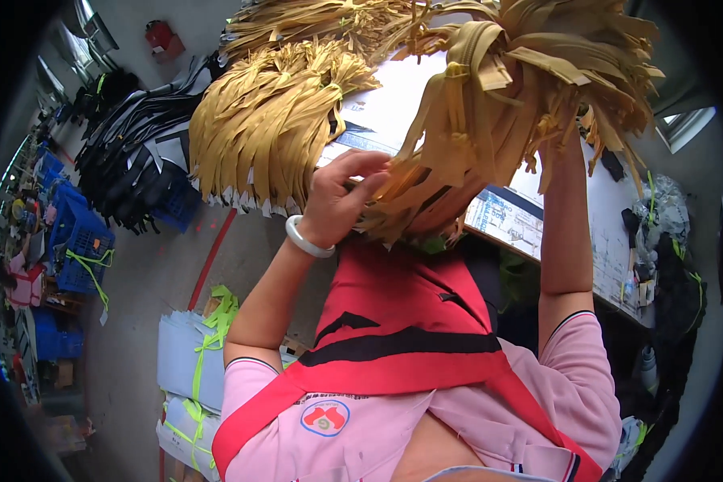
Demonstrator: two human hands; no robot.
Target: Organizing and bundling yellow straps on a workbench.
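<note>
A large bundle of tan zippers (pixel 490 104) hangs in front of me, its long tapes fanning out over the table edge and the top of my apron. My raised right forearm (pixel 566 209) reaches up into this bundle and holds it up; the tapes cover the hand and its fingers. At the bundle's left edge, my left hand (pixel 341 197) has its fingers curled, thumb and forefinger pinched at the zipper tapes. A white bracelet (pixel 308 238) circles that wrist. Left of the hand, another tied bundle of tan zippers (pixel 257 128) drapes over the table's edge.
Black zippers (pixel 136 149) hang farther left. The white-topped table (pixel 610 233) extends right, with clear plastic bags (pixel 663 209) beside it. Pale packs tied with green strips (pixel 189 353) stand on the floor at lower left. Blue crates (pixel 80 233) line the far left.
</note>
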